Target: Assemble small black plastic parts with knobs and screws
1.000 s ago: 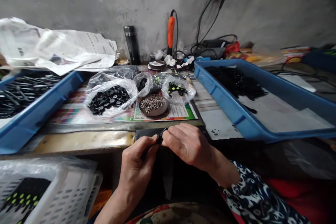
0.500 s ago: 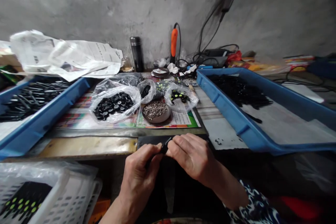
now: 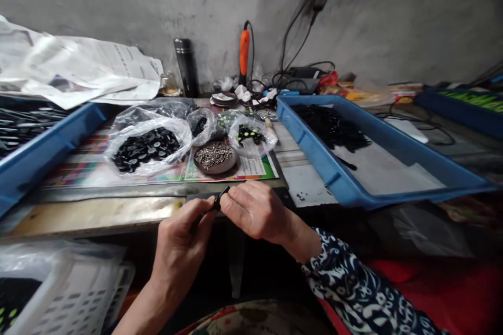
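A small black part (image 3: 222, 196) is pinched between my two hands at the front edge of the bench; its exact kind is hidden by my fingers. My left hand (image 3: 183, 238) is closed on its lower left end, thumb and forefinger pressed together. My right hand (image 3: 257, 212) curls over the other end, with a dark tip sticking up between the hands. Just beyond them is a round dish (image 3: 220, 167) of small metal pins or rivets. Left of the dish, a clear plastic bag (image 3: 178, 149) lies open with black disc-like pieces (image 3: 147, 149) in it.
A blue tray (image 3: 314, 159) of black parts stands right, another blue tray (image 3: 43, 154) of long dark pieces left. White baskets (image 3: 74, 293) sit low left. Behind are a black flask (image 3: 186, 68), an orange-handled tool (image 3: 244, 52), cables and newspaper (image 3: 98, 65).
The view has swung to the right, so the bench and my hands appear further left and slightly higher. Both hands still grip the small black part, with little change in their hold.
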The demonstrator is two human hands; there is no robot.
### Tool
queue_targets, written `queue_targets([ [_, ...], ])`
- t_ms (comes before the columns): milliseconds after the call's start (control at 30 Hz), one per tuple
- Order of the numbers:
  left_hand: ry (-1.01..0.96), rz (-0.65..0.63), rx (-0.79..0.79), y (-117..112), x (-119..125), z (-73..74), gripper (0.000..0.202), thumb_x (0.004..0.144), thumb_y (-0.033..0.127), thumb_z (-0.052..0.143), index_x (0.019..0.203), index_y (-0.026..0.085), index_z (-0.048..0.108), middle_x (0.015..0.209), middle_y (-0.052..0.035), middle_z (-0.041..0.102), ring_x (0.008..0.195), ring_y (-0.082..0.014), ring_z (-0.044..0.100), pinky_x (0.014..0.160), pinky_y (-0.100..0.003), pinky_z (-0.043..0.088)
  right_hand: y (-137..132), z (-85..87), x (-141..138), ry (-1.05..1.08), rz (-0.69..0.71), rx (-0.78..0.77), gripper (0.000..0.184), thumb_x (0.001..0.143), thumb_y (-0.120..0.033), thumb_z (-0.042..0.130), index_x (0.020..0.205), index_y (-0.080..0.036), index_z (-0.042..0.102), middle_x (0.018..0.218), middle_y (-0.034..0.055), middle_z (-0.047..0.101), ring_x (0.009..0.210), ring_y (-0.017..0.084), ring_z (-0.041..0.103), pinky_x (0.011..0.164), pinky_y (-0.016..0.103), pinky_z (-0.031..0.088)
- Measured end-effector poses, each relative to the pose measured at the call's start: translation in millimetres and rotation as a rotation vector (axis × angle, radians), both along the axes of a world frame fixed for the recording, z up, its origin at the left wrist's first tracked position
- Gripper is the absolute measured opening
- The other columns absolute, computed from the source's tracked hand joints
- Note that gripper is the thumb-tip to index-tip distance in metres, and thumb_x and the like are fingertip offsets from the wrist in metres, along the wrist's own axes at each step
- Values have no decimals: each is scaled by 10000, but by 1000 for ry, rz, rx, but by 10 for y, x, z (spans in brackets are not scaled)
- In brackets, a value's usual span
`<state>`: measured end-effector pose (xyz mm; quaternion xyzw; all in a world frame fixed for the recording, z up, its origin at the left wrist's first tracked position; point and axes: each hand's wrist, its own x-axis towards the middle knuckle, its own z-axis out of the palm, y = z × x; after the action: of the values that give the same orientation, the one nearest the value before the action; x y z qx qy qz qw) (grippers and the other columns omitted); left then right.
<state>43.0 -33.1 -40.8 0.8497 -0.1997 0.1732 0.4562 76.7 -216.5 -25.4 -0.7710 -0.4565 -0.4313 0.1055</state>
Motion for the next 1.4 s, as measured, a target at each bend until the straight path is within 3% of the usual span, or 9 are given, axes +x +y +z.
queue_targets([
  [100, 20, 29, -32, -2, -2, -21, 107, 901, 167, 583, 900, 174, 689, 824, -10, 741, 695, -146, 669, 664, -211, 500, 17, -49, 14, 23, 8, 34, 326, 1069, -111, 358, 850, -114, 600, 694, 28, 547, 604, 156, 487, 575, 301, 332],
  [300, -232, 52, 213, -21, 2, -40, 193, 920, 126, 516, 894, 154, 706, 780, -21, 693, 669, -145, 640, 629, -225, 456, 32, -121, 27, -71, -13, 0, 251, 1038, -78, 405, 884, -125, 597, 716, 18, 574, 603, 159, 488, 577, 304, 327],
  [467, -51, 62, 96, -20, 28, 15, 115, 883, 156, 569, 864, 177, 681, 687, 31, 655, 592, -128, 589, 589, -211, 439, 34, -118, 76, -67, -1, 13, 255, 1040, -73, 403, 891, -114, 606, 723, 26, 583, 622, 169, 497, 587, 305, 343],
  [667, -100, 89, 121, -23, 25, 1, 119, 877, 147, 564, 875, 187, 676, 789, 16, 698, 677, -148, 637, 689, -232, 486, 39, -121, 88, -81, 17, 22, 246, 1038, -71, 419, 894, -111, 614, 714, 23, 581, 622, 172, 502, 586, 303, 338],
  [800, -18, 100, 60, -17, 26, -8, 92, 874, 181, 580, 865, 188, 671, 717, 26, 674, 638, -147, 616, 676, -231, 482, 50, -134, 97, -50, 1, 48, 300, 1063, -85, 390, 873, -113, 621, 716, 27, 584, 617, 166, 506, 571, 297, 345],
  [1033, -213, 90, 175, -4, 49, -43, 143, 858, 78, 565, 779, 175, 633, 749, 12, 662, 674, -136, 604, 640, -217, 437, 94, -148, 147, -132, 25, -1, 223, 1013, -66, 472, 872, -124, 635, 713, 26, 599, 620, 189, 519, 554, 316, 348],
  [1200, 26, 89, -10, -33, 80, -42, 102, 855, 121, 579, 798, 167, 650, 696, 25, 646, 621, -122, 566, 619, -209, 431, 73, -138, 202, -48, 39, 6, 325, 1064, -101, 390, 859, -114, 643, 713, 34, 580, 603, 179, 503, 546, 314, 356],
  [1400, 212, 100, -270, -67, 35, -72, 80, 846, 201, 615, 842, 170, 688, 751, 0, 678, 709, -157, 595, 682, -233, 452, 82, -142, 99, 87, 7, 70, 401, 1090, -113, 314, 859, -98, 642, 721, 55, 584, 660, 183, 542, 598, 309, 414],
])
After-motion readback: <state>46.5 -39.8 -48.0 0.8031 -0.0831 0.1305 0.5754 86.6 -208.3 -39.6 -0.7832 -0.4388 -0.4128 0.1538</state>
